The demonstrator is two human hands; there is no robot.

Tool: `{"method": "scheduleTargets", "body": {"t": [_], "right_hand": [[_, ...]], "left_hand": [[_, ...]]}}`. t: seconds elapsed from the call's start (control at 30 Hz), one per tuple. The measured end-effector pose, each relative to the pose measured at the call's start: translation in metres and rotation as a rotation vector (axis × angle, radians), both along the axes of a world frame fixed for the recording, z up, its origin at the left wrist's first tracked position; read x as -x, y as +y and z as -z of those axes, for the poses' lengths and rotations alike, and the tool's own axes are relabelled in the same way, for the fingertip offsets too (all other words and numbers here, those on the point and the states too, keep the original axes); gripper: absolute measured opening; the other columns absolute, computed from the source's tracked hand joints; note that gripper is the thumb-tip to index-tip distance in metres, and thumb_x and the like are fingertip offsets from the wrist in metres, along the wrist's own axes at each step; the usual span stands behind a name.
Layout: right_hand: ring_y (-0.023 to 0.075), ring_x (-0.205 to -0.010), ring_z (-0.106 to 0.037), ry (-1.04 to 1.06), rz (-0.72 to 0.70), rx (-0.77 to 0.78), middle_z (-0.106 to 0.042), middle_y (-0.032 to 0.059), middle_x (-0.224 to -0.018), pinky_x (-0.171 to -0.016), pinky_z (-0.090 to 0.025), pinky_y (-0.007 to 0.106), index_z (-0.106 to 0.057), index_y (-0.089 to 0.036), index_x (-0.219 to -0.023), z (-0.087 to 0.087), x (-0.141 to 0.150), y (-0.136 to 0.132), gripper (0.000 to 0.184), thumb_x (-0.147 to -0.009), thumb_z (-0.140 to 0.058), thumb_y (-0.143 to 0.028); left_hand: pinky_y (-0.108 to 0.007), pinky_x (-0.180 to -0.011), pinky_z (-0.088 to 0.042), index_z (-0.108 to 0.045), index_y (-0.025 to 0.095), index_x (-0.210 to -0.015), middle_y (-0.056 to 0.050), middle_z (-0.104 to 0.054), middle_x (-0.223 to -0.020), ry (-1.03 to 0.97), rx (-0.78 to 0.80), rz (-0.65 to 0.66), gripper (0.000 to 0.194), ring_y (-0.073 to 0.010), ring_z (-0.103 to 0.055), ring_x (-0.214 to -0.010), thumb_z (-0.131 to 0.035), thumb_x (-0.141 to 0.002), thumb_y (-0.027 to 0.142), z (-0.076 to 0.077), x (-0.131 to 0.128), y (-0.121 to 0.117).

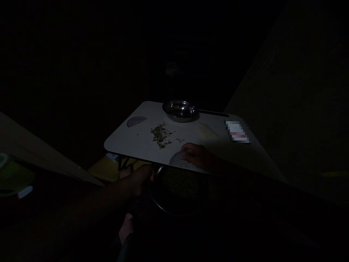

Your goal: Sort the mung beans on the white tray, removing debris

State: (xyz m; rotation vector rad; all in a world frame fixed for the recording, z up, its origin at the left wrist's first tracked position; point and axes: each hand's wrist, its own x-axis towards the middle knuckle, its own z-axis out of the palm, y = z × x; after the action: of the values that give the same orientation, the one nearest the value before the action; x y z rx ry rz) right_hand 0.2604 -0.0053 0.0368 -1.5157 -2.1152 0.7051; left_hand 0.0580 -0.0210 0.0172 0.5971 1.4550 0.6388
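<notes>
In the dark head view, the left hand (140, 179) is closed on the rim of a dark plate (178, 189) filled with green grains, held just below the near edge of the white surface (131, 140). The right hand (197, 155) rests on this edge with fingers bent, gripping nothing I can see, near a small pile of grains (161, 134); a steel bowl (180, 110) stands at the far side.
</notes>
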Motion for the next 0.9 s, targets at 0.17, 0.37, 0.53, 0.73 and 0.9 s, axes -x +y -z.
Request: {"method": "scheduleTargets", "body": {"t": [0.17,0.37,0.53,0.73,0.9], "right_hand": [[0.0096,-0.049,-0.045,0.031,0.146,-0.026,-0.052,-0.0025,-0.055,-0.047,-0.033,0.022,-0.048,-0.018,-0.084,0.006,-0.003,0.013,0.022,-0.065,-0.049,-0.030],[0.0104,-0.054,-0.047,0.032,0.134,-0.100,-0.054,0.0001,-0.062,-0.050,-0.034,0.023,-0.049,-0.018,-0.084,0.008,0.016,0.021,0.024,-0.065,-0.050,-0.033],[0.0120,-0.058,-0.048,0.006,0.196,-0.155,-0.055,0.0007,-0.065,-0.052,-0.035,0.024,-0.050,-0.019,-0.081,0.010,0.017,0.031,0.021,-0.065,-0.050,-0.033],[0.0121,-0.055,-0.048,0.022,0.269,-0.120,-0.054,0.0002,-0.063,-0.050,-0.035,0.024,-0.049,-0.019,-0.083,0.013,-0.005,0.043,0.023,-0.066,-0.047,-0.034],[0.0125,-0.058,-0.049,0.028,0.214,-0.104,-0.055,0.0019,-0.069,-0.050,-0.036,0.024,-0.049,-0.019,-0.083,0.012,-0.003,0.047,0.024,-0.065,-0.048,-0.034]], "left_hand": [[-0.026,-0.035,-0.030,-0.035,0.019,-0.051,0.001,-0.036,-0.045,0.017,0.067,0.035,0.021,-0.0138,-0.041,-0.043,-0.044,-0.042,0.003,0.000,0.005,0.001],[-0.027,-0.038,-0.033,-0.036,0.019,-0.052,0.000,-0.040,-0.047,0.019,0.033,-0.046,0.021,-0.0166,-0.045,-0.048,-0.047,-0.044,0.003,0.006,0.015,0.002],[-0.026,-0.038,-0.031,-0.034,0.020,-0.051,0.001,-0.036,-0.045,-0.040,0.067,0.002,0.022,-0.0159,-0.044,-0.046,-0.045,-0.044,0.003,0.002,0.015,0.001],[-0.025,-0.036,-0.030,-0.034,0.019,-0.051,0.001,-0.037,-0.046,0.029,0.028,-0.091,0.021,-0.0144,-0.044,-0.045,-0.045,-0.044,0.002,0.003,0.014,0.001],[-0.024,-0.035,-0.030,-0.034,0.019,-0.049,0.001,-0.037,-0.044,0.022,0.029,-0.081,0.023,-0.0143,-0.043,-0.043,-0.046,-0.044,0.001,0.004,0.019,0.003]]}}
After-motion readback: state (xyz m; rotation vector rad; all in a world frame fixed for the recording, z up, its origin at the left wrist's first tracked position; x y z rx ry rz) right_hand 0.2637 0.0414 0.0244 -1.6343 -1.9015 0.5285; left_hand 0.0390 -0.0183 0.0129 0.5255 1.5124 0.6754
